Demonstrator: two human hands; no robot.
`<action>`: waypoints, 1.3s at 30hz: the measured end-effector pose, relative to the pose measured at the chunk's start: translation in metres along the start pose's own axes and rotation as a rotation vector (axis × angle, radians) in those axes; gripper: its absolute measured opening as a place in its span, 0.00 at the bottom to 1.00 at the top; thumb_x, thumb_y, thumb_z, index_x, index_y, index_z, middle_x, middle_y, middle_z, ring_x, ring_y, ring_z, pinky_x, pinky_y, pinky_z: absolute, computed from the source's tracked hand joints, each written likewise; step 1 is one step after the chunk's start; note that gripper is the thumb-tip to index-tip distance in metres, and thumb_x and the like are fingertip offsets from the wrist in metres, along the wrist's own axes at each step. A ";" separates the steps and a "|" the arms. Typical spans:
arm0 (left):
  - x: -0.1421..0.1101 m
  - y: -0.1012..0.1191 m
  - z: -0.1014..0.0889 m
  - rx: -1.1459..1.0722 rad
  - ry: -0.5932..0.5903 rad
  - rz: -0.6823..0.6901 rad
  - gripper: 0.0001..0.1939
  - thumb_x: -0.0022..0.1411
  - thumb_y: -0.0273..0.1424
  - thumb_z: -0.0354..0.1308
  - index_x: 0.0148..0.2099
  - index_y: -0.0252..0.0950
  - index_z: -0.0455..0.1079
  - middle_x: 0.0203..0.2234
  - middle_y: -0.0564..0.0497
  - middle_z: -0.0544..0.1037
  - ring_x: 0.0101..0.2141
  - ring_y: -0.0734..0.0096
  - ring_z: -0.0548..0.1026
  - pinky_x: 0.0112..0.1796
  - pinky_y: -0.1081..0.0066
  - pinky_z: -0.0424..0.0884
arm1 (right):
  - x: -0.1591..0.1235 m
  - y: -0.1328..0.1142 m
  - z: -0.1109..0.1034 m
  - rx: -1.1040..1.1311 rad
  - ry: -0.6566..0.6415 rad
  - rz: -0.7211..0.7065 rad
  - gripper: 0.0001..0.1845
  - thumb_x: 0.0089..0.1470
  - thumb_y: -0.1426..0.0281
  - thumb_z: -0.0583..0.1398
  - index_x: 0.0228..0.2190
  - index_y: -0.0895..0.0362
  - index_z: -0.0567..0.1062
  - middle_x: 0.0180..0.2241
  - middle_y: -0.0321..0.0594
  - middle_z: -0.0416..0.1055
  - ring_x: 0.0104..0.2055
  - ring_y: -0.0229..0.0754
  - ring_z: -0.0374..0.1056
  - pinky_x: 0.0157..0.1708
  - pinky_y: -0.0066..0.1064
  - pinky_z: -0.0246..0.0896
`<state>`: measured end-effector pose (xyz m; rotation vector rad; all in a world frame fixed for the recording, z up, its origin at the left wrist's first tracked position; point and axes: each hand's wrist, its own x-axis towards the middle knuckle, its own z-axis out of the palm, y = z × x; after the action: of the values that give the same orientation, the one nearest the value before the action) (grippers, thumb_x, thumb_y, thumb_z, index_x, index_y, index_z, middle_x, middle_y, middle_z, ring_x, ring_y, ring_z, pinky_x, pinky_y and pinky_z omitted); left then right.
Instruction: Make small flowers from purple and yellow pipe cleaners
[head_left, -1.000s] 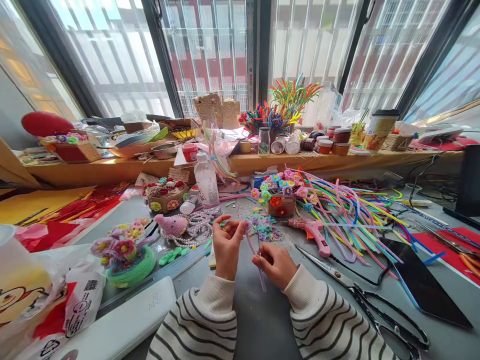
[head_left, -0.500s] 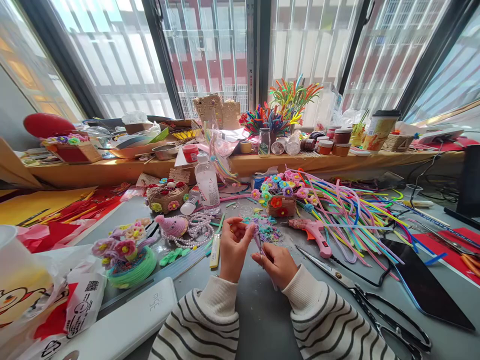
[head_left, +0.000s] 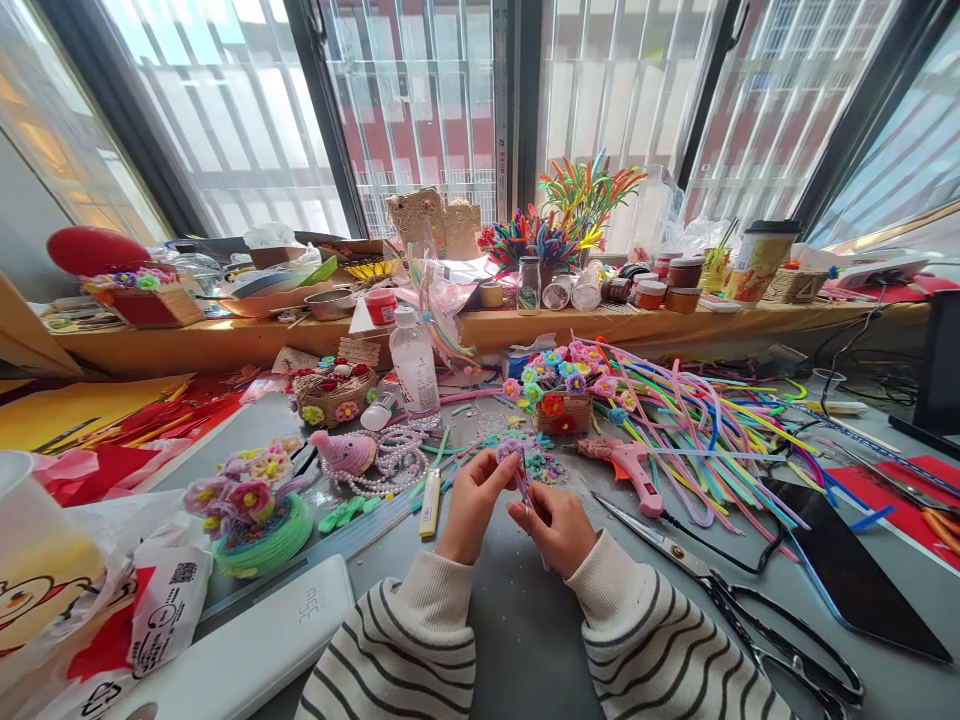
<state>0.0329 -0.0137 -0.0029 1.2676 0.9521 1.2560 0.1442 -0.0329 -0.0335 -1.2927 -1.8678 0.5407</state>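
Observation:
Over the grey table, my left hand pinches a lilac pipe cleaner between thumb and fingertips, where it is bent into a small flower-like shape. My right hand closes on its lower strand, close beside the left. A thin dark line runs between the hands; I cannot make out whether it is wire or a tool. Just behind the fingers lie small clippings in teal and purple. Right of my hands rests a pink glue gun; to the left is a yellow-handled cutter.
Large scissors and a black phone lie at right, below a heap of pipe cleaners. A bottle, a flower basket and a bead string stand or lie behind. A white power bank is front left.
My left hand has lowered slightly and turned, so more of the lilac bent shape shows above the fingertips. My right hand has shifted a little right, still gripping the strand.

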 end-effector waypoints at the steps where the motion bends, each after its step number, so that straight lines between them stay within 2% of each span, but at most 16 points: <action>1: 0.000 0.000 0.000 0.003 -0.009 0.000 0.10 0.47 0.34 0.53 0.21 0.33 0.60 0.16 0.58 0.63 0.23 0.79 0.63 0.29 0.76 0.62 | 0.000 0.000 0.000 0.007 -0.009 -0.005 0.22 0.47 0.53 0.45 0.14 0.57 0.54 0.13 0.30 0.51 0.16 0.31 0.48 0.17 0.23 0.39; 9: 0.000 -0.001 -0.001 -0.009 0.002 0.013 0.09 0.48 0.34 0.52 0.22 0.34 0.62 0.17 0.58 0.63 0.23 0.80 0.62 0.28 0.77 0.61 | 0.000 0.002 0.000 0.015 -0.007 -0.017 0.21 0.47 0.55 0.45 0.15 0.57 0.57 0.14 0.32 0.55 0.17 0.32 0.51 0.18 0.23 0.43; 15: 0.001 -0.001 0.000 -0.019 0.032 0.016 0.08 0.47 0.34 0.53 0.27 0.32 0.65 0.19 0.55 0.65 0.23 0.78 0.64 0.28 0.76 0.63 | 0.002 0.003 -0.001 0.030 0.041 0.003 0.22 0.46 0.54 0.47 0.12 0.57 0.54 0.12 0.30 0.51 0.16 0.31 0.47 0.17 0.23 0.42; 18: 0.001 0.001 0.000 -0.049 0.049 0.009 0.09 0.46 0.33 0.54 0.31 0.33 0.66 0.23 0.53 0.69 0.26 0.76 0.66 0.31 0.74 0.65 | 0.001 0.001 -0.002 0.023 0.031 0.015 0.22 0.46 0.54 0.47 0.12 0.57 0.56 0.12 0.30 0.51 0.15 0.31 0.46 0.16 0.23 0.41; 22: 0.001 0.002 0.000 -0.126 0.078 0.009 0.10 0.46 0.33 0.54 0.33 0.33 0.65 0.25 0.52 0.70 0.28 0.74 0.69 0.34 0.71 0.66 | 0.000 -0.001 -0.003 0.060 -0.037 -0.023 0.24 0.47 0.52 0.43 0.16 0.58 0.60 0.13 0.32 0.55 0.16 0.31 0.50 0.17 0.23 0.43; 26: 0.002 0.001 -0.002 -0.196 0.105 0.037 0.09 0.46 0.32 0.54 0.33 0.35 0.64 0.27 0.52 0.71 0.30 0.73 0.70 0.36 0.69 0.65 | 0.000 0.000 -0.002 0.082 -0.035 -0.048 0.27 0.46 0.49 0.40 0.21 0.58 0.62 0.17 0.33 0.58 0.20 0.33 0.54 0.19 0.23 0.47; 32: 0.003 0.001 -0.005 -0.082 0.177 0.079 0.13 0.45 0.31 0.55 0.36 0.34 0.64 0.27 0.53 0.71 0.26 0.77 0.69 0.29 0.76 0.65 | 0.001 0.002 0.001 0.029 -0.003 -0.075 0.26 0.46 0.50 0.42 0.20 0.58 0.63 0.21 0.34 0.58 0.23 0.33 0.54 0.23 0.24 0.48; 39: 0.002 -0.001 -0.003 -0.037 0.174 0.124 0.09 0.45 0.30 0.56 0.30 0.33 0.63 0.22 0.54 0.70 0.24 0.78 0.69 0.25 0.78 0.64 | 0.001 0.004 0.003 -0.006 -0.035 -0.089 0.26 0.45 0.50 0.43 0.18 0.58 0.62 0.19 0.34 0.57 0.22 0.33 0.53 0.22 0.24 0.47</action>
<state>0.0302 -0.0112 -0.0039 1.2182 0.9805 1.4934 0.1442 -0.0306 -0.0379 -1.2044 -1.9469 0.5134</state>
